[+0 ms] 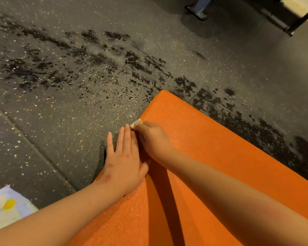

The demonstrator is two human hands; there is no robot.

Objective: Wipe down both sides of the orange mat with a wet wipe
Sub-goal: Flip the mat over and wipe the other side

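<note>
The orange mat (212,157) lies flat on the dark speckled floor, its far corner pointing away from me. My right hand (153,141) sits on the mat's left edge and holds a small white wet wipe (137,123), most of it hidden under the fingers. My left hand (124,160) lies flat with straight fingers over the same left edge, partly on the mat and partly on the floor, touching my right hand.
Wet dark streaks (96,64) cover the rubber floor beyond and right of the mat. A pale packet with a yellow mark (5,205) lies at the lower left. Black metal equipment legs (199,9) stand at the top right.
</note>
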